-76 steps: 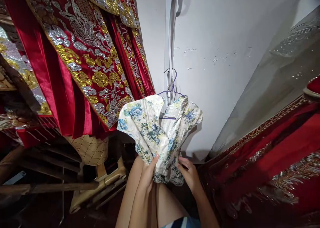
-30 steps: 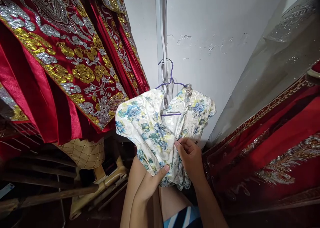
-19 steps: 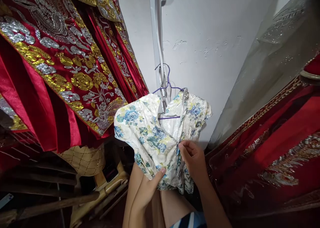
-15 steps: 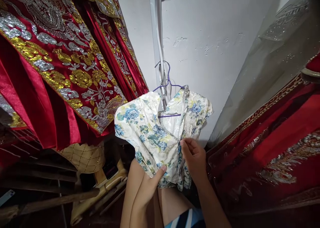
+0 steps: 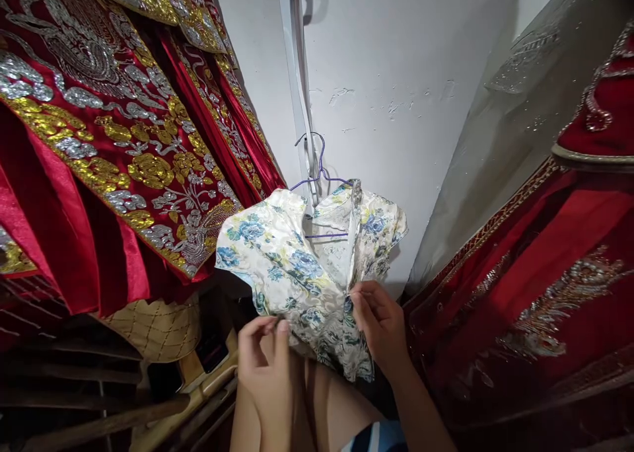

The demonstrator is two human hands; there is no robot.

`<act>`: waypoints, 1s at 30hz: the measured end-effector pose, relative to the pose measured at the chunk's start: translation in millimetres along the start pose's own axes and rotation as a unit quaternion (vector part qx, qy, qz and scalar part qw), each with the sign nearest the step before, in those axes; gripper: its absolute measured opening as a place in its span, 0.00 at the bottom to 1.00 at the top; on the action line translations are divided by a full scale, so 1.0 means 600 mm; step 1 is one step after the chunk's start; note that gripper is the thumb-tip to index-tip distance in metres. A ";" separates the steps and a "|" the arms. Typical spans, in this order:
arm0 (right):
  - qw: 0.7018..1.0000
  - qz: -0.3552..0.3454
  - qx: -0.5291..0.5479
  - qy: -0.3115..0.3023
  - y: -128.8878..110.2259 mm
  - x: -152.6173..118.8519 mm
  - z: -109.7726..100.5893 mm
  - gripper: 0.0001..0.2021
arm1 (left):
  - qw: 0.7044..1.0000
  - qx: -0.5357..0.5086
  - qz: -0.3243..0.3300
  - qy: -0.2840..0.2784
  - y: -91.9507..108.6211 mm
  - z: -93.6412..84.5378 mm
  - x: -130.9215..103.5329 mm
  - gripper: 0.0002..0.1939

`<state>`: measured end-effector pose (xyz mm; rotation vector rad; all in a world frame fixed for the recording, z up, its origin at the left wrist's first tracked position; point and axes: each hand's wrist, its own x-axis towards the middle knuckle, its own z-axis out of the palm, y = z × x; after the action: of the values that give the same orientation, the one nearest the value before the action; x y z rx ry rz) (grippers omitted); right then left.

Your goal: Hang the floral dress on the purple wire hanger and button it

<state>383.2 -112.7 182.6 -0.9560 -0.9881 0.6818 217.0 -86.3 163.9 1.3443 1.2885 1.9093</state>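
Observation:
A short-sleeved white blouse (image 5: 282, 260) with blue and yellow flowers hangs from a thin purple hanger (image 5: 321, 168), its front parted in a V at the neck. My right hand (image 5: 381, 316) pinches the blouse's front edge at the bottom of the V, where a zipper-like strip runs; the small part between thumb and finger is mostly hidden. Below the blouse's left sleeve, my left hand (image 5: 267, 349) is beside its lower side edge. Its fingers are loosely curled, with the thumb raised and a gap between them, and nothing shows in them.
Red garments with gold and silver embroidery (image 5: 148, 168) hang at the left. A red beaded garment (image 5: 555, 293) under clear plastic (image 5: 470, 128) is on the right. Behind is a white wall (image 5: 386, 49) with a hanging strap (image 5: 297, 62). Wooden furniture (image 5: 163, 412) stands low left, above my bare legs.
My left hand has let go of the blouse's lower front and moved left and up. The right hand keeps its pinch. The whole view has shifted slightly.

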 end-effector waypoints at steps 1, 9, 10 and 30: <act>1.000 0.001 0.002 -0.012 -0.002 -0.001 0.003 0.10 | 0.997 0.015 0.009 -0.070 0.012 0.009 -0.004 0.11; 0.999 -0.007 -0.006 -0.036 -0.011 -0.006 0.010 0.10 | 0.959 0.010 0.025 -0.282 0.063 0.081 -0.020 0.06; 0.998 -0.022 -0.036 -0.035 -0.015 0.003 0.010 0.09 | 0.957 0.008 0.023 -0.289 0.064 0.084 -0.021 0.07; 0.911 -0.302 -0.260 -0.109 -0.121 0.260 0.034 0.08 | 0.953 0.005 0.103 -0.285 0.118 0.094 0.066 0.08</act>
<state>432.8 -7.5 311.5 -0.9601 -1.6221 -0.0136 261.4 -63.0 249.3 1.9119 0.8924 1.4591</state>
